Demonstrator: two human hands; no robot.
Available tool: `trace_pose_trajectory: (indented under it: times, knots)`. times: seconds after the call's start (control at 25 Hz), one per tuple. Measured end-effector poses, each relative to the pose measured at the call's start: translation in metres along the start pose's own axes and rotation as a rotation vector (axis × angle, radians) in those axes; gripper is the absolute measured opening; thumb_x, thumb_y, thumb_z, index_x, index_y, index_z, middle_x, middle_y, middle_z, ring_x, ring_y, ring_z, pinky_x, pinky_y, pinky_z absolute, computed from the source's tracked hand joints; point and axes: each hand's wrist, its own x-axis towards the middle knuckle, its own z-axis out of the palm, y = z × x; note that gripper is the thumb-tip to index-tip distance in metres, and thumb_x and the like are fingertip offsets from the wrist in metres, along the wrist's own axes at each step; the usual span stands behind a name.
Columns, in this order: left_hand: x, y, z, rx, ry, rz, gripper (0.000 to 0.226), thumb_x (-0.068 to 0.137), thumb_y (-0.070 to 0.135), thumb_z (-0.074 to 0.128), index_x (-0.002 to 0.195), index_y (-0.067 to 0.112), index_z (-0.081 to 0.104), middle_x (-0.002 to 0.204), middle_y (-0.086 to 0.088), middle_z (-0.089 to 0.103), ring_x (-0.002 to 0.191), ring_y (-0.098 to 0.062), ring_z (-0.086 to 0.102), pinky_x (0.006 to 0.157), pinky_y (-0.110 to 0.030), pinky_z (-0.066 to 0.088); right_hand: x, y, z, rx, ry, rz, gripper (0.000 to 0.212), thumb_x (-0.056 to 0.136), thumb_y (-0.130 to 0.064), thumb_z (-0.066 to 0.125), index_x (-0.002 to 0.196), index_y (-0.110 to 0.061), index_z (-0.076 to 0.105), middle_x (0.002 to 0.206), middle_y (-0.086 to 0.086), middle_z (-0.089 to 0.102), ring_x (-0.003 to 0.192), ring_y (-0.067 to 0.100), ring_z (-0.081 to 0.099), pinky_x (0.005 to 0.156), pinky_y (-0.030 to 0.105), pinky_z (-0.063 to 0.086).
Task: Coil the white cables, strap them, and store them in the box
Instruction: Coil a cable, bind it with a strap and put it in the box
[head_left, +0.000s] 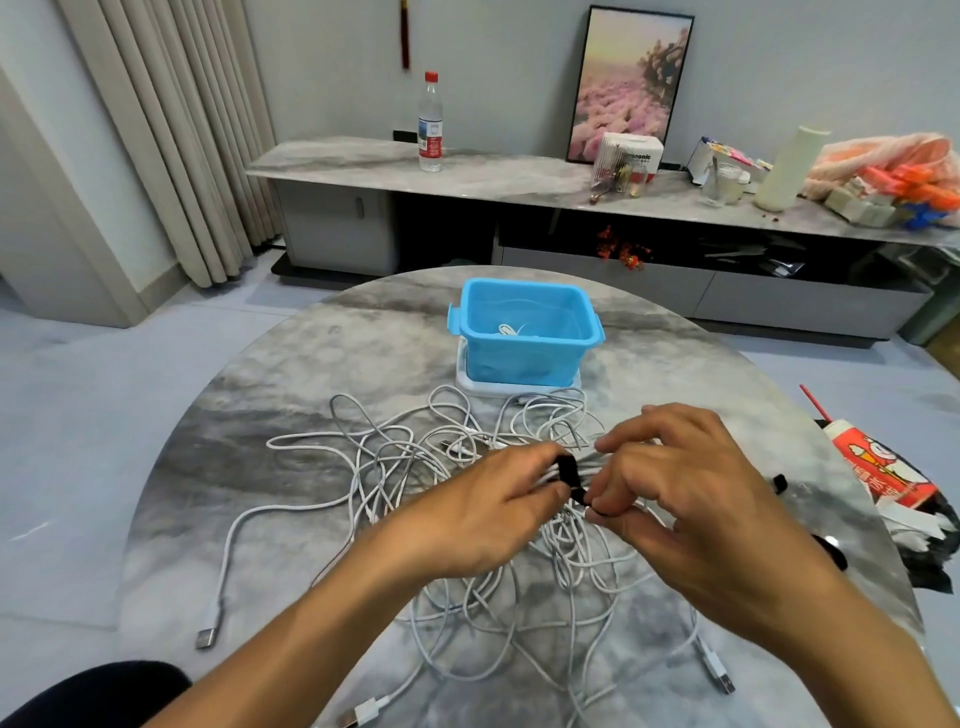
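Ahead, I saw bare marbled counter left of the blue box, which sat near the far rim on a white lid with one white cable inside. Loose white cables sprawled between box and near edge, plugs reaching toward that edge. My left hand gripped a coiled bundle; my right hand had its fingers pinching the black strap wrapped round it. A red-and-white packet lay at the right rim. Both hands hid the bundle's coils.
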Motion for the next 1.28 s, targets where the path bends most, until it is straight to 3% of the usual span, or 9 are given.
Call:
trace_pose_trajectory:
  times: [0.24,0.36,0.52,0.64,0.8,0.96,1.04,1.12,1.28]
  knots:
    - [-0.001,0.002,0.007,0.277,-0.084,0.083,0.011,0.100,0.017,0.044,0.102,0.009,0.052,0.098,-0.005,0.058,0.093,-0.022,0.055,0.085,-0.043,0.045,-0.001,-0.001,0.009,-0.054,-0.055,-0.017,0.027,0.068,-0.002,0.082,0.070,-0.019,0.061,0.069,-0.010,0.063,0.063,0.017,0.061,0.048,0.038,0.052]
    - [-0.001,0.004,0.009,0.366,-0.047,0.135,0.006,0.099,0.015,0.042,0.098,0.014,0.047,0.097,-0.003,0.055,0.090,-0.019,0.053,0.083,-0.039,0.045,0.000,0.001,0.010,-0.072,0.034,0.039,0.022,0.071,-0.005,0.082,0.073,-0.017,0.063,0.073,-0.008,0.068,0.067,0.020,0.066,0.050,0.037,0.052]
    - [-0.003,0.003,0.010,0.416,-0.032,0.172,0.012,0.098,0.012,0.041,0.098,0.023,0.040,0.101,0.000,0.054,0.091,-0.016,0.050,0.084,-0.031,0.042,0.003,0.005,0.017,-0.065,0.052,0.006,0.014,0.075,-0.013,0.075,0.073,-0.017,0.062,0.077,-0.009,0.069,0.072,0.017,0.065,0.070,0.035,0.045]
    - [-0.005,-0.003,0.015,0.529,0.004,0.206,0.010,0.100,0.013,0.039,0.105,0.019,0.044,0.099,0.004,0.046,0.090,-0.014,0.045,0.088,-0.032,0.042,0.000,0.009,0.018,0.104,0.091,0.167,0.018,0.079,-0.010,0.079,0.075,-0.017,0.063,0.077,-0.012,0.071,0.070,0.012,0.067,0.064,0.036,0.054]
    - [-0.006,-0.003,0.014,0.586,0.050,0.252,0.012,0.099,0.013,0.038,0.101,0.024,0.037,0.094,0.009,0.036,0.085,-0.010,0.036,0.084,-0.033,0.042,0.000,0.012,0.020,0.294,0.127,0.269,0.019,0.076,-0.004,0.083,0.077,-0.014,0.067,0.075,-0.012,0.071,0.072,-0.002,0.066,0.061,0.010,0.047]
    - [-0.009,0.001,0.011,0.584,0.134,0.291,0.013,0.096,0.008,0.045,0.105,0.017,0.045,0.096,0.003,0.046,0.085,-0.014,0.041,0.081,-0.037,0.044,0.006,0.011,0.018,0.430,0.171,0.263,0.016,0.074,-0.003,0.082,0.078,-0.013,0.069,0.079,-0.013,0.071,0.067,-0.006,0.063,0.061,0.001,0.041]
    - [-0.009,0.001,0.011,0.497,0.199,0.259,0.035,0.096,0.007,0.049,0.129,0.016,0.039,0.110,0.000,0.053,0.093,-0.015,0.046,0.088,-0.032,0.044,0.009,0.010,0.017,0.494,0.176,0.274,0.012,0.075,-0.010,0.080,0.079,-0.014,0.070,0.077,-0.012,0.072,0.065,-0.003,0.064,0.060,0.003,0.042]
    - [-0.010,-0.001,0.009,0.431,0.242,0.235,0.069,0.095,0.007,0.053,0.150,0.026,0.015,0.122,0.001,0.054,0.098,-0.012,0.047,0.090,-0.028,0.043,0.013,0.009,0.017,0.527,0.161,0.295,0.009,0.076,-0.024,0.077,0.079,-0.018,0.070,0.075,-0.011,0.072,0.063,0.002,0.064,0.058,0.007,0.043]
    - [-0.012,0.001,0.009,0.481,0.215,0.317,0.088,0.089,0.000,0.058,0.151,0.035,0.005,0.124,0.002,0.055,0.095,-0.017,0.050,0.084,-0.039,0.051,0.013,0.015,0.015,0.630,0.135,0.374,0.014,0.068,-0.033,0.077,0.076,-0.022,0.073,0.069,-0.008,0.070,0.059,0.001,0.056,0.056,0.009,0.042]
